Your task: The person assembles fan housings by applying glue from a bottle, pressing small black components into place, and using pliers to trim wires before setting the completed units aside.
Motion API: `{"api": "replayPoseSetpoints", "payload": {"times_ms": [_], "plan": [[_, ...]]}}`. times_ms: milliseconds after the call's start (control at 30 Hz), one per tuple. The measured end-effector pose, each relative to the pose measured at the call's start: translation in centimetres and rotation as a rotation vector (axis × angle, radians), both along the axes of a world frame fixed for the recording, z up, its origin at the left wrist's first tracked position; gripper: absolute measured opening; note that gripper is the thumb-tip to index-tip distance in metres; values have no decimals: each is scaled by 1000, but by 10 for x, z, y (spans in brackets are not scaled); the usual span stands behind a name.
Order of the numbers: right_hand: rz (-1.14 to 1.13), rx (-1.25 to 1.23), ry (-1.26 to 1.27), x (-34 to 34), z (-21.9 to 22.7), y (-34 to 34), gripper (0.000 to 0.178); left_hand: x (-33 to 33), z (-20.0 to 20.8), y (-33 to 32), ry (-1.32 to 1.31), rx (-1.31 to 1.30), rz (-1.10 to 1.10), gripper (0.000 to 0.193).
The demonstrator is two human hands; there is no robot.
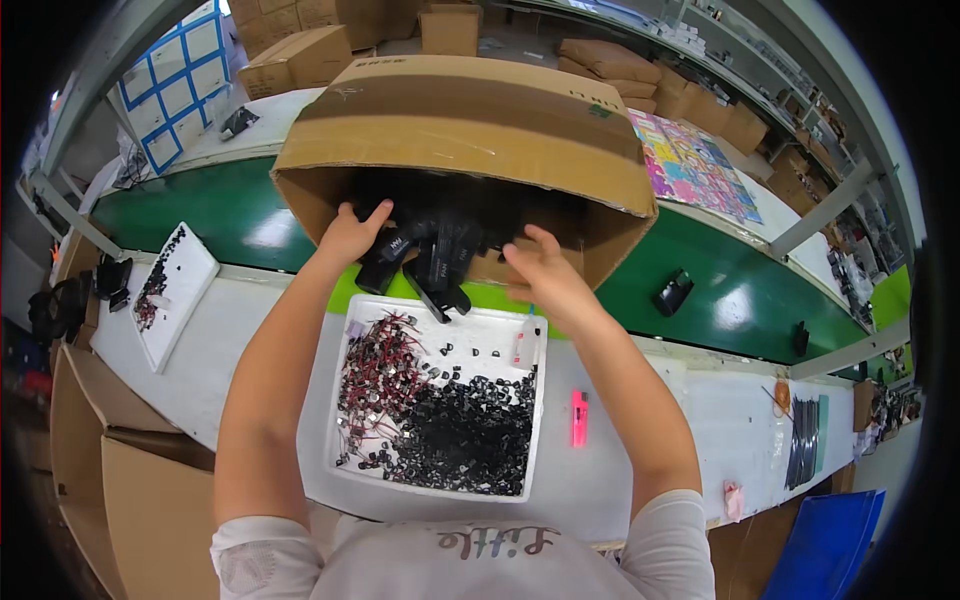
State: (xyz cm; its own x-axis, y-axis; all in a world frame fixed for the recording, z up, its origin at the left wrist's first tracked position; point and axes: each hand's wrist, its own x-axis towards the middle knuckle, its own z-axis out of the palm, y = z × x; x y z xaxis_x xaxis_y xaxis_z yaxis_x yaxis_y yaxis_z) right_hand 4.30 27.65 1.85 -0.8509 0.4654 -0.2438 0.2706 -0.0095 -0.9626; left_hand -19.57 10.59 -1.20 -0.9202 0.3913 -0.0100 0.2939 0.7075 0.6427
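A large cardboard box (460, 125) lies on its side with its mouth facing me. Black plastic housings (437, 258) spill in a heap from that mouth, over a green mat (342, 300). My left hand (350, 236) is at the left of the opening, thumb and fingers apart, beside the heap; some of its fingertips are hard to see. At the right of the opening, my right hand (548, 275) has its fingers spread with nothing visibly held. Just below the heap sits a white foam tray (437, 492) of small black parts (465, 432) and red-wired pieces (378, 370).
A pink lighter-like object (579, 418) lies right of the tray. Beyond runs a green belt (735, 300) carrying a black housing (675, 292). Another white tray (190, 285) stands at left. An open carton (150, 500) is at lower left, and black strips (803, 443) lie at right.
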Motion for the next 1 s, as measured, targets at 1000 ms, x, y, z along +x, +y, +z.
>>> {"api": "replayPoseSetpoints", "payload": {"times_ms": [1000], "plan": [[-182,-539,388,-62,-9,-128,76,58,40,-75,-521,606,-239,54]]}}
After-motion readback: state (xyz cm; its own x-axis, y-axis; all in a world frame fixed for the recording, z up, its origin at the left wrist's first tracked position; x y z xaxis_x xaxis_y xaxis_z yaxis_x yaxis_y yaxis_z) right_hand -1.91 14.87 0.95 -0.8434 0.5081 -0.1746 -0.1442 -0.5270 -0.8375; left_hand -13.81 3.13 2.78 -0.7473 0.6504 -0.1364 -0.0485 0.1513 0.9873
